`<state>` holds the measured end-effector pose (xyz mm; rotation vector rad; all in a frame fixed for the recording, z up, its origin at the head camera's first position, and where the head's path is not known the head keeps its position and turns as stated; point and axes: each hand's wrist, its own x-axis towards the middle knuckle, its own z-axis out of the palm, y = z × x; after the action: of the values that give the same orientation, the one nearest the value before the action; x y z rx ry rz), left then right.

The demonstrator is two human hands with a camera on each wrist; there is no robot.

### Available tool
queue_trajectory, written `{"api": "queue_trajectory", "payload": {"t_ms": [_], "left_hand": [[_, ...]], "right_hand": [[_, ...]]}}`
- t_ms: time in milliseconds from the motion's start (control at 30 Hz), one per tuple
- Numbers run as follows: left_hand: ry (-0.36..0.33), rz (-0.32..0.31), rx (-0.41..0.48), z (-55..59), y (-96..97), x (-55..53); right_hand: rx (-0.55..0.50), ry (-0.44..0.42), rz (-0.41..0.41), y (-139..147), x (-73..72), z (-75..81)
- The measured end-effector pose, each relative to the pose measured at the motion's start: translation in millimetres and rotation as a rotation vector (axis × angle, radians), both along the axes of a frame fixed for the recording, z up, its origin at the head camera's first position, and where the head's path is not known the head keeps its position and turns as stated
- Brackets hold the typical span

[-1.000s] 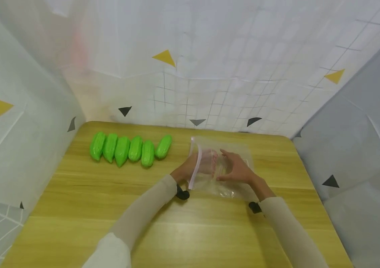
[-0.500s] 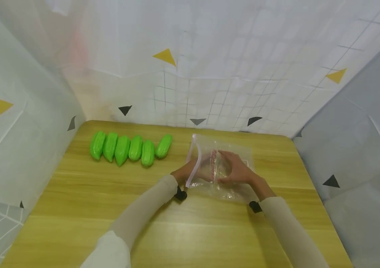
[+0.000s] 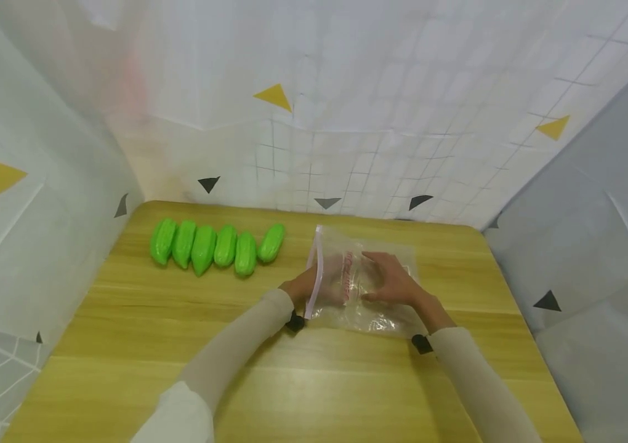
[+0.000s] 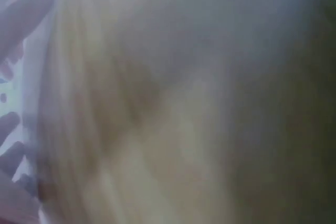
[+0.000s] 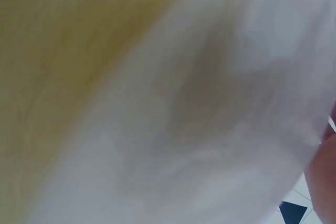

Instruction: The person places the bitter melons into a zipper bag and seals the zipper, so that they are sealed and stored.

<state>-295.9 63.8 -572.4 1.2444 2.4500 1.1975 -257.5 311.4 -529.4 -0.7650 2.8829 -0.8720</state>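
Observation:
A clear zip bag (image 3: pixel 369 317) with a lilac zip edge and red print lies on the table, its mouth facing left. My left hand (image 3: pixel 333 277) reaches in through the mouth and shows dimly through the plastic. In the left wrist view, spread fingers (image 4: pixel 26 17) appear at the left edge, with no object seen between them. Over the bag's right half is my right hand (image 3: pixel 393 280), thumb and fingers curved and wide apart against the film. Bag film fills much of the right wrist view, blurred, with part of a hand (image 5: pixel 321 177) at the edge.
Several bright green cucumbers (image 3: pixel 203 249) lie in a row at the back left of the wooden table (image 3: pixel 314 381). White patterned sheeting (image 3: pixel 347 92) rises behind the table and on both sides.
My left hand has shifted slightly left inside the bag. The bag's zip edge has moved a little left and its mouth looks narrower. The red print shows more fully; the right hand has hardly moved.

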Motion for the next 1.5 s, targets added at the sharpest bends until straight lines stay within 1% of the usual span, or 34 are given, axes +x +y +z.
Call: {"api": "queue_trajectory", "payload": {"t_ms": [100, 167, 200, 267, 333, 433, 533, 667, 733, 800, 867, 933, 1033, 1100, 1200, 1267, 1333, 1433, 1500], "left_hand": [[0.071, 0.028, -0.089, -0.1, 3.7, -1.2], [0.119, 0.032, -0.159, 0.9, 6.0, -2.4], [0.152, 0.030, -0.197, 1.8, 6.7, -2.7], [0.174, 0.012, -0.244, 3.4, 6.3, -3.8], [0.190, -0.010, -0.266, 5.6, 5.0, -3.8], [0.205, -0.037, -0.259, 8.9, 3.1, -3.5], [0.225, -0.042, -0.242, 14.1, 2.0, -1.2], [0.260, -0.052, -0.285, 20.8, -0.7, 2.5], [0.267, -0.058, -0.309, 22.2, -1.6, 3.9], [0.265, -0.062, -0.304, 22.7, -1.9, 4.9], [0.264, -0.066, -0.291, 22.3, -2.0, 5.0], [0.252, -0.064, -0.279, 21.6, -2.4, 4.7], [0.240, -0.079, -0.272, 21.1, -3.7, 3.6], [0.211, -0.081, -0.252, 20.2, -4.6, 3.5], [0.204, -0.078, -0.198, 18.0, -6.0, 1.7], [0.222, -0.080, -0.155, 16.6, -5.9, 0.0], [0.259, -0.085, -0.134, 15.8, -6.5, -1.8], [0.309, -0.107, -0.141, 17.1, -6.7, -2.5], [0.332, -0.112, -0.175, 18.9, -7.4, -1.7]], "right_hand": [[0.041, -0.012, 0.012, 2.2, 0.7, -2.7], [0.055, -0.021, 0.017, 2.3, 1.2, -3.5], [0.053, -0.024, 0.017, 2.3, 1.3, -3.5], [0.052, -0.024, 0.012, 2.0, 1.2, -3.3], [0.041, -0.022, 0.006, 2.1, 1.1, -2.2], [0.039, -0.001, -0.006, 3.0, 0.5, -0.9], [0.033, 0.017, -0.017, 3.6, 0.4, 1.7], [0.007, 0.000, -0.025, 2.9, 2.2, 4.8], [0.000, -0.018, -0.033, 1.9, 3.6, 5.2], [-0.011, -0.032, -0.045, 0.4, 4.9, 5.1], [-0.013, -0.028, -0.055, -1.0, 5.2, 4.7], [-0.012, -0.011, -0.057, -2.1, 4.8, 4.4], [0.005, 0.024, -0.053, -2.5, 3.0, 3.5], [0.012, 0.040, -0.053, -2.6, 2.0, 3.1], [0.011, 0.051, -0.067, -1.9, 1.4, 2.1], [-0.002, 0.049, -0.082, -1.6, 2.0, 1.8], [-0.014, 0.049, -0.097, -1.1, 2.9, 1.6], [-0.035, 0.051, -0.107, -1.1, 4.2, 2.4], [-0.044, 0.057, -0.103, -1.2, 4.7, 3.9]]}}
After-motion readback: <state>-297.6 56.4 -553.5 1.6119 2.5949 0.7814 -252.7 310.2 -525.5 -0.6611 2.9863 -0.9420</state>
